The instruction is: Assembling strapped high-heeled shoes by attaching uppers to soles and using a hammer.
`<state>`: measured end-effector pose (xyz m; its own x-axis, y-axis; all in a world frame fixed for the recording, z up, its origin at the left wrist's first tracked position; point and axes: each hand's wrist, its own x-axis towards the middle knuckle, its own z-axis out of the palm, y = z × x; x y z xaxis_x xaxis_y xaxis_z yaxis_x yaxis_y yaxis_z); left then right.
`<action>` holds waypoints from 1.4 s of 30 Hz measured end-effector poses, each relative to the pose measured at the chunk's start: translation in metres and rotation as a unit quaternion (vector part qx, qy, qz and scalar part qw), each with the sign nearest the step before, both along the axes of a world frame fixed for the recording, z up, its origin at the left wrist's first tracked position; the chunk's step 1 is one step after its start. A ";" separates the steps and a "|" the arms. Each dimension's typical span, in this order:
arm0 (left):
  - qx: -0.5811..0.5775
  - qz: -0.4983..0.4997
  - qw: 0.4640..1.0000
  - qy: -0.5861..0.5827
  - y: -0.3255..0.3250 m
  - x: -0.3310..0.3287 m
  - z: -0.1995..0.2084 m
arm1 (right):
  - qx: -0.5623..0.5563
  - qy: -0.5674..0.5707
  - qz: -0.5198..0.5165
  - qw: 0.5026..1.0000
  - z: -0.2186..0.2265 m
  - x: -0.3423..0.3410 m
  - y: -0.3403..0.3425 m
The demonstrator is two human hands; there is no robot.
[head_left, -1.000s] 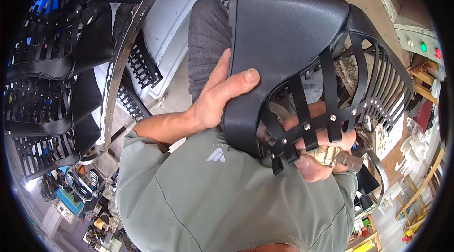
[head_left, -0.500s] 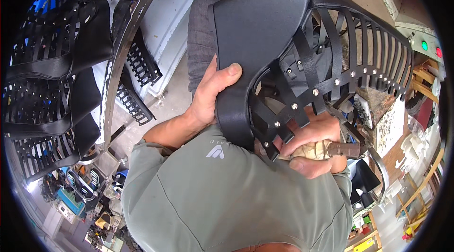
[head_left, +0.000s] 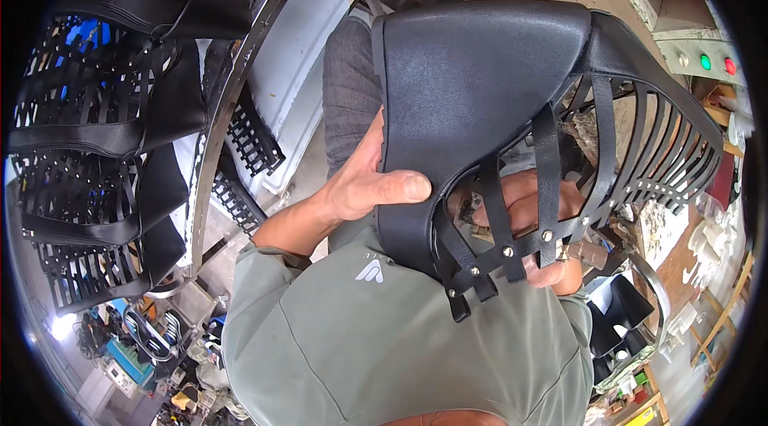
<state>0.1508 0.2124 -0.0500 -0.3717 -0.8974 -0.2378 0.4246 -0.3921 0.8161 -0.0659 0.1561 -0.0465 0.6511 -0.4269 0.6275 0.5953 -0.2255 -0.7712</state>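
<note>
Left hand (head_left: 364, 186) and, seemingly, right hand (head_left: 528, 210) grip black strap panel (head_left: 480, 90).

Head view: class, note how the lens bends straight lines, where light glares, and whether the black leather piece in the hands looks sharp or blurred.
Head view: the metal rail bows with fisheye distortion near the dark rim; a bright glare spot burns out at lower left; the black leather piece, held by the left hand and right hand, looks sharp, its grain and rivets clear under soft, even light.
</note>
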 end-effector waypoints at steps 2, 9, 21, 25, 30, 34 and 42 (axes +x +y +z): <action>0.003 -0.026 1.000 -0.018 -0.003 0.002 0.002 | -0.009 0.015 -0.046 0.999 0.002 -0.001 0.002; 0.006 -0.056 0.998 -0.033 -0.016 -0.001 0.003 | 0.018 0.169 -0.110 0.979 0.025 -0.012 -0.007; 0.000 0.146 0.979 0.146 -0.040 0.010 -0.033 | -0.213 0.609 -0.488 0.588 0.004 -0.112 -0.109; -0.105 0.163 0.966 0.170 -0.045 -0.006 -0.026 | -0.265 0.673 -0.494 0.481 -0.048 -0.170 -0.152; -0.207 0.198 0.958 0.012 -0.041 -0.010 -0.038 | -0.053 0.394 -0.412 0.820 -0.009 -0.108 -0.093; -0.310 0.121 0.930 -0.157 -0.029 -0.010 -0.059 | 0.265 0.024 -0.205 0.942 0.005 -0.051 -0.056; -0.239 0.047 0.953 -0.179 -0.008 0.015 -0.054 | 0.383 0.084 -0.322 0.862 -0.012 -0.010 -0.011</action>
<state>0.1657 0.2040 -0.1041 -0.2571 -0.9600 0.1105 0.1008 0.0871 0.9911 -0.0761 0.1453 -0.0586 0.1783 -0.9808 -0.0788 0.4021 0.1457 -0.9039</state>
